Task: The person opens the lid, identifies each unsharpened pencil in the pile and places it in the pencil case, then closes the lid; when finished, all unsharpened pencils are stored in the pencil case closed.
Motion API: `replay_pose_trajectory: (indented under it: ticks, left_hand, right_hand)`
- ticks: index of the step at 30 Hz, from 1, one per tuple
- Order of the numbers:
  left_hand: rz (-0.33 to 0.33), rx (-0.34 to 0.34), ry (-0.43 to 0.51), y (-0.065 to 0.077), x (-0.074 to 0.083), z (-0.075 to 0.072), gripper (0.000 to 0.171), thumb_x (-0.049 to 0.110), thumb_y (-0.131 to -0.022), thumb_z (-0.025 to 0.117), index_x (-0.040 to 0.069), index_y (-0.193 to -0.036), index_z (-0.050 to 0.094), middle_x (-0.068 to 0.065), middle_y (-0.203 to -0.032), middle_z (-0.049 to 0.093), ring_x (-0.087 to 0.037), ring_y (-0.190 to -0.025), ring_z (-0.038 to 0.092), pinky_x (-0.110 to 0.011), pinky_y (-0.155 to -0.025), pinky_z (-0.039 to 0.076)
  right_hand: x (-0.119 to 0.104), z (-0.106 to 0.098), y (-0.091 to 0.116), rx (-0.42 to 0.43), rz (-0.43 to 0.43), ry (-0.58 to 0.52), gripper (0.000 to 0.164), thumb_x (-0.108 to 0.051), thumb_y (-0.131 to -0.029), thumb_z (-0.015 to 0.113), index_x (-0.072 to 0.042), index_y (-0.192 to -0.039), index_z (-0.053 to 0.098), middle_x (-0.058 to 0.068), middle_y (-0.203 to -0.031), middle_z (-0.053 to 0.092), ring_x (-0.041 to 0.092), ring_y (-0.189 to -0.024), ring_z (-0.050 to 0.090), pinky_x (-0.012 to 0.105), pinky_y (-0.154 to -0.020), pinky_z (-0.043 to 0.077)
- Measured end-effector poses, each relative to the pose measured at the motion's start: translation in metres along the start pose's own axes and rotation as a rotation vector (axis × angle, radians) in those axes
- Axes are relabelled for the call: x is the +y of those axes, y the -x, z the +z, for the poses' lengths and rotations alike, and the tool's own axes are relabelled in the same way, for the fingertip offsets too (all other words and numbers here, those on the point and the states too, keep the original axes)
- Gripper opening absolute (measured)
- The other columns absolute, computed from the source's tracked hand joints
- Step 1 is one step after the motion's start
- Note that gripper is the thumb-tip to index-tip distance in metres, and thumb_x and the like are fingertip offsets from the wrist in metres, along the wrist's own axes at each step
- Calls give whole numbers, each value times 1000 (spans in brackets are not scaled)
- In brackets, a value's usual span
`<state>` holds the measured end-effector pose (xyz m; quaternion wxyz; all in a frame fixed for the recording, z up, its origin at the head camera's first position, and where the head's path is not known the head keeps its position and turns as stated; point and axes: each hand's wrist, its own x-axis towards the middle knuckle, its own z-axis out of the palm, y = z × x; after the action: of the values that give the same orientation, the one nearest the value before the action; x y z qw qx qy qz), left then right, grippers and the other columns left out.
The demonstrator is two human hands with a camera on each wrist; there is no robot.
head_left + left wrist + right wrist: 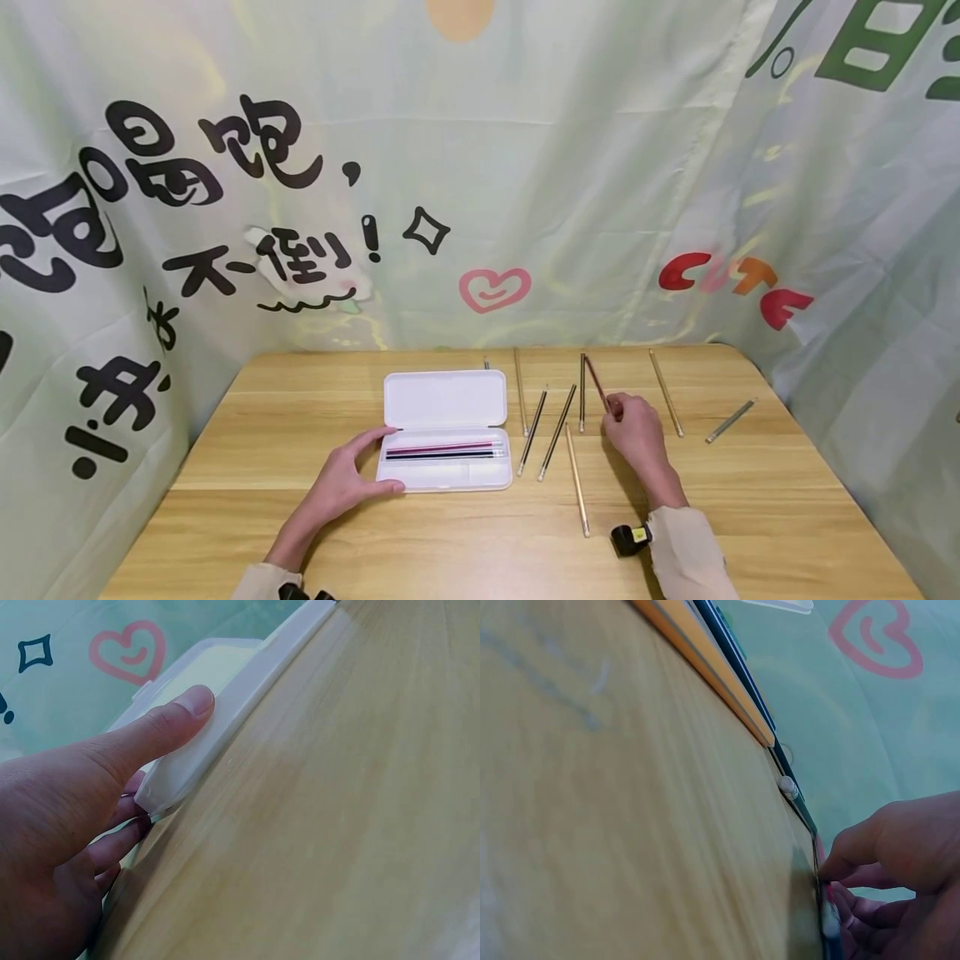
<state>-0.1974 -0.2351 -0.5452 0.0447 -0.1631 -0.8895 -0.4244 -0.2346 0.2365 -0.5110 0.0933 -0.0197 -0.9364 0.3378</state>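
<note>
An open white pencil case point(442, 482) lies on the table with its lid point(446, 400) folded back. Inside it are a red pencil point(438, 447) and dark pencils point(438, 456). My left hand point(345, 479) grips the case's left end, thumb at the front corner and fingers toward the hinge; in the left wrist view the thumb point(169, 724) presses on the white rim. To the right of the loose pencils, my right hand point(636, 429) pinches a dark red pencil point(596, 379) near its lower end. That pencil slants up and left, its far tip beside a black pencil point(582, 408).
Between case and right hand lie two black pencils point(532, 433) and two natural wood pencils point(577, 483). Farther right are another wood pencil point(666, 393) and a grey pencil point(731, 422). A printed cloth point(592, 208) hangs behind the wooden table point(450, 550).
</note>
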Motion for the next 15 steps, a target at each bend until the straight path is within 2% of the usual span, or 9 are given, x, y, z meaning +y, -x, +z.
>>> replay_pose_trajectory:
  ticks: [7, 15]
  left_hand:
    - [3, -2, -1, -1, 0, 1, 84, 50, -67, 95, 25, -140, 62, -7, -144, 61, -36, -135, 52, -62, -110, 39]
    - [-3, 1, 2, 1, 1, 0, 85, 52, -65, 95, 27, -139, 62, -6, -144, 60, -36, -135, 52, -62, -111, 39]
  right_hand:
    - [3, -2, 0, -3, 41, -52, 31, 2, -89, 62, 12, -118, 68, 14, -88, 67, 26, -76, 58, 31, -57, 45]
    - [-3, -8, -1, 71, -7, -98, 27, 3, -93, 61, 9, -117, 71, 18, -94, 67, 30, -85, 63, 27, -61, 49]
